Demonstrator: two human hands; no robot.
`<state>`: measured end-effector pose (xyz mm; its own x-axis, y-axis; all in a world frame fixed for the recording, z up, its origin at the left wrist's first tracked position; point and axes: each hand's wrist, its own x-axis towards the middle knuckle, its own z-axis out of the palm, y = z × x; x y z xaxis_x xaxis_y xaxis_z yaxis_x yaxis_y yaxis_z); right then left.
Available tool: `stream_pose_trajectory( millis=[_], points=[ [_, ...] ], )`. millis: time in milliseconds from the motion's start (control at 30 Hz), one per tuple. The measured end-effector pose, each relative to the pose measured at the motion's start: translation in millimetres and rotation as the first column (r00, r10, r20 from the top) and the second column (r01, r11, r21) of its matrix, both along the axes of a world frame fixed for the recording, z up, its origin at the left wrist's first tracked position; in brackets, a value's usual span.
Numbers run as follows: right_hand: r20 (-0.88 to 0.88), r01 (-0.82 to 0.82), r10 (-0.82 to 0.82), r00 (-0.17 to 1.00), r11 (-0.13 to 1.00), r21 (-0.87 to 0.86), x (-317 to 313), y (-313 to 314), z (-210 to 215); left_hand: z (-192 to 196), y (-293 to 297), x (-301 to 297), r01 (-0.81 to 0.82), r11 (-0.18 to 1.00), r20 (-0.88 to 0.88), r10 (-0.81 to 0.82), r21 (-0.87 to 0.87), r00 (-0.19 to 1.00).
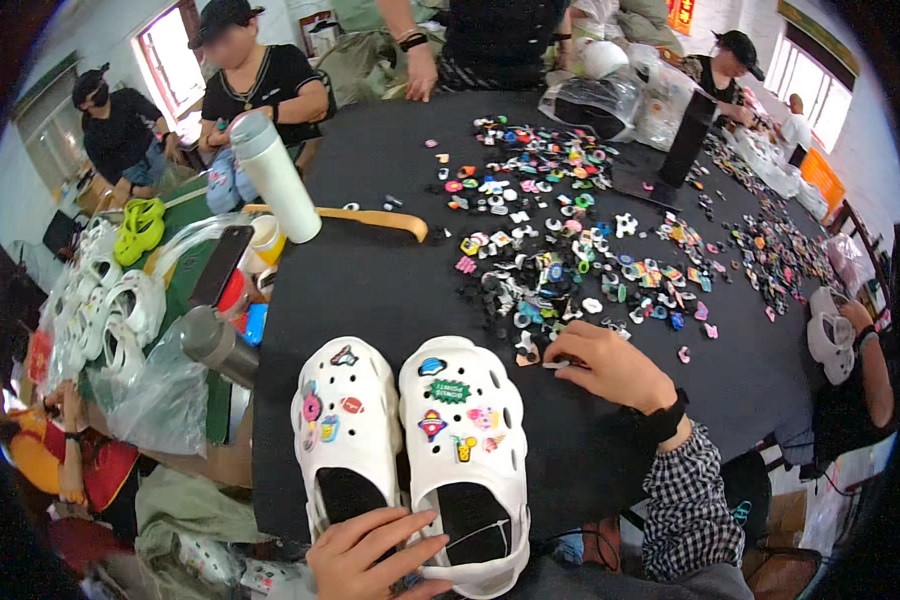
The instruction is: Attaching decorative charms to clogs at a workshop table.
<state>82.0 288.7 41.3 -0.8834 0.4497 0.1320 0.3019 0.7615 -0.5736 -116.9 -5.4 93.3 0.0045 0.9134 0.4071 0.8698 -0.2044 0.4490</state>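
Two white clogs stand side by side on the black tabletop in front of me, toes pointing away. Colourful shoe charms are fixed in the tops of both the left clog (345, 445) and the right clog (480, 415). My left hand (380, 555) lies over their heel ends, its fingers stretched out and slightly apart, touching the right clog's inner rim. Beyond the right clog, my right hand (615, 365) is at the near edge of a spread of loose charms (560, 275). Its thumb and forefinger pinch a small pale charm (552, 366), mostly covered by the fingertips.
At the left table edge stand a pale green bottle (278, 180), a grey tumbler (218, 345) and a phone (222, 265). A wooden stick (375, 218) lies near them. More white clogs (120, 310) sit in plastic on a side table. Several people work around the tables.
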Motion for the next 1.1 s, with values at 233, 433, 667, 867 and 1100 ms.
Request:
stream_pose_trajectory(
  millis=[233, 433, 667, 867, 1100],
  points=[
    [-0.045, 0.249, -0.292, 0.955, 0.877, -0.411, -5, -10, 20, -2, -2, 0, 0.02, 1.0, 0.002, -0.02, 0.017, 1.0],
    [-0.189, 0.109, -0.274, 0.943, 0.79, -0.603, 0, -6, 15, -6, -2, 2, 0.008, 0.999, -0.025, -0.007, 0.036, 1.0],
    [-0.235, 0.028, -0.239, 0.942, 0.755, -0.655, 5, -6, 13, -5, -2, 6, -0.004, 0.999, -0.02, 0.005, 0.046, 1.0],
    [-0.213, 0.067, -0.252, 0.944, 0.779, -0.623, 6, -6, 12, -7, -6, 0, 0.097, 0.988, 0.094, -0.109, 0.118, 0.99],
    [-0.267, 0.324, -0.336, 0.903, 0.942, -0.087, 17, 9, -7, 14, -2, 2, 0.239, 0.959, 0.268, -0.273, 0.152, 0.924]
  ],
)
